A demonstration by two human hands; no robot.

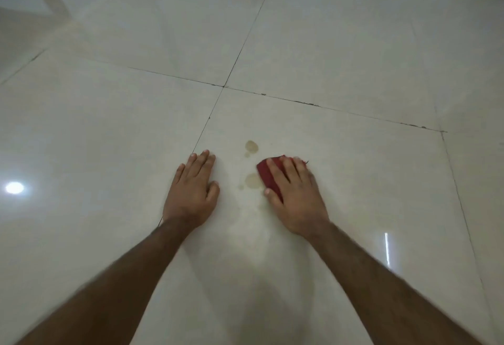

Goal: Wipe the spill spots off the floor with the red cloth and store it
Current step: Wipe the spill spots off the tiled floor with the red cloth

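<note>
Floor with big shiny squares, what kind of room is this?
Probably an indoor room at home, though which room I cannot tell. The floor is large glossy tiles with dark grout lines, and a ceiling light's reflection shines on it.

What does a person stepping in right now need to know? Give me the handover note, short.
Left hand: flat on the floor tile, fingers straight, holding nothing, bracing.
Right hand: pressing the folded red cloth onto the tile, fingers over it and thumb along its near edge.
Spill spots: the far spot lies ahead of the cloth, the near spot right at its left edge. Both are brownish and between the hands.
Done: cloth is down beside the spots.
Left: wipe both spots, plus the small droplets next to them, then store the cloth. No storage place is in view.
</note>
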